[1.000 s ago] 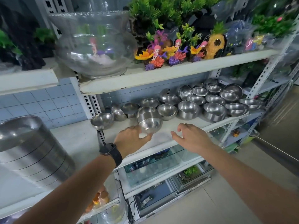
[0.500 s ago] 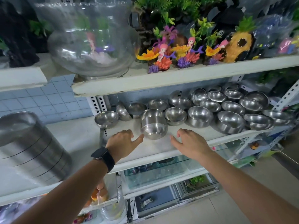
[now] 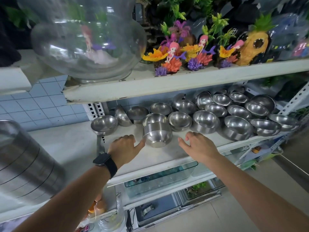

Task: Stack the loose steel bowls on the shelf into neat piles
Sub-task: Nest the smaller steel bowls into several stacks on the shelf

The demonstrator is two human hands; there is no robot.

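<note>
Currently, the pile of bowls (image 3: 157,131) sits near the shelf (image 3: 160,156) front, left hand (image 3: 124,146) touching it by the thumb, right hand (image 3: 197,144) spread just beside, neither gripping; a lopsided nudge could topple it.

left hand (image 3: 123,146): thumb touches bowl pile (image 3: 158,131) | right hand (image 3: 198,145): spread, beside bowl pile, apart | loose bowls (image 3: 206,121): on shelf (image 3: 160,159)

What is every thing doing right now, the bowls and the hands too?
Bowl pile, nested, in front of the rest, a thumb against it.
Loose bowls, mostly upright, scattered.
Tipped bowl, leaning on its side.
Left hand, holds nothing, thumb out.
Right hand, open, holds nothing.
Fishbowl, upright on the upper shelf.
</note>
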